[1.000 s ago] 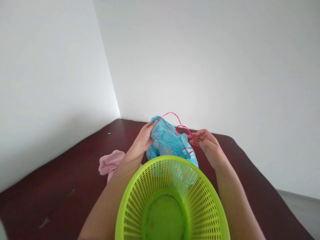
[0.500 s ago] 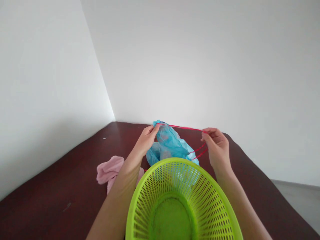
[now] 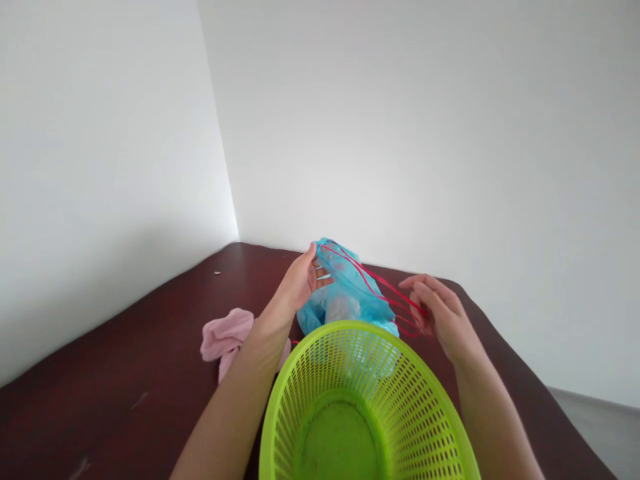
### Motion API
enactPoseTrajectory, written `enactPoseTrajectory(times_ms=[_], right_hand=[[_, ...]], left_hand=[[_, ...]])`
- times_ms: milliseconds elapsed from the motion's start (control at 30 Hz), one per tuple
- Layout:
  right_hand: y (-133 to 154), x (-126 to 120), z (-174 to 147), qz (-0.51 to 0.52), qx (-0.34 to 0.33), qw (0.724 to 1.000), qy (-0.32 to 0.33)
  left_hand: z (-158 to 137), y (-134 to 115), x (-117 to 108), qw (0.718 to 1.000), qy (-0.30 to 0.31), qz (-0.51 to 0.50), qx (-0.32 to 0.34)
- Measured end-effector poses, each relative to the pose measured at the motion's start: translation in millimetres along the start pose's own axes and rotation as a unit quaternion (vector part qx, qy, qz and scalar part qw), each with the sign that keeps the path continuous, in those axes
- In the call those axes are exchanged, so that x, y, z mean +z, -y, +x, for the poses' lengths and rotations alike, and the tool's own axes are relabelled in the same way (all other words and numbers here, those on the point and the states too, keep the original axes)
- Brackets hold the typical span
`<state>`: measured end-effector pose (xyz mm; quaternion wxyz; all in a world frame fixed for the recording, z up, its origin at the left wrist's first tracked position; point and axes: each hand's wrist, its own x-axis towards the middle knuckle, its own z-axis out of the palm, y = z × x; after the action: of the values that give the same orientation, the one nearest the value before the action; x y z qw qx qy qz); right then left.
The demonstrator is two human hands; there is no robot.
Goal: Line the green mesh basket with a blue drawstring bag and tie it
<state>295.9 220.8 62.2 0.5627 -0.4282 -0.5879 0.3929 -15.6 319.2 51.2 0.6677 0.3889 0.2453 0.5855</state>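
Behind the basket lies a translucent blue plastic bag (image 3: 343, 283), crumpled, with something pale showing inside it. My left hand (image 3: 300, 277) pinches the bag's upper left edge between thumb and fingers. Red drawstrings (image 3: 383, 283) run from the bag's top across to the right. My right hand (image 3: 440, 310) holds these strings, its fingers closed around them and the index finger partly extended. The green plastic basket (image 3: 425, 363) stands nearest me, between my forearms, and hides the bag's lower front. Its inside is bare.
A pink cloth (image 3: 227, 335) lies left of the basket, partly behind my left forearm. The dark red-brown table (image 3: 145, 373) meets white walls at the back and left. A small white scrap (image 3: 217, 273) rests on it at the far left.
The red strings, taut between my hands before, now hang slacker. My right hand has moved lower and slightly right. The left hand has turned, showing its fingers beneath the bag's edge.
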Motion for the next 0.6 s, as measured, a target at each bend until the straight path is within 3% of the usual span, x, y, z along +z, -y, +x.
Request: enactPoseTrajectory(times_ms=[133, 200, 267, 400, 533, 600], right_hand=[[-23, -7, 7, -0.206, 0.038, 0.975, 0.072], [-30, -9, 11, -0.269, 0.016, 0.958, 0.095], [-32, -8, 12, -0.301, -0.021, 0.951, 0.069], [-25, 5, 13, -0.219, -0.073, 0.973, -0.013], [-33, 14, 19, -0.173, -0.069, 0.982, 0.014], [-40, 12, 24, -0.175, -0.072, 0.982, 0.003]], left_hand=[[-3, 3, 11, 0.997, 0.008, -0.069, -0.018], [-4, 6, 16, 0.997, 0.006, -0.070, -0.023], [-6, 10, 20, 0.998, 0.012, -0.053, -0.020], [-10, 20, 26, 0.998, 0.055, 0.031, -0.004], [-13, 31, 32, 0.990, 0.105, 0.095, -0.007], [-13, 33, 33, 0.990, 0.094, 0.102, -0.001]])
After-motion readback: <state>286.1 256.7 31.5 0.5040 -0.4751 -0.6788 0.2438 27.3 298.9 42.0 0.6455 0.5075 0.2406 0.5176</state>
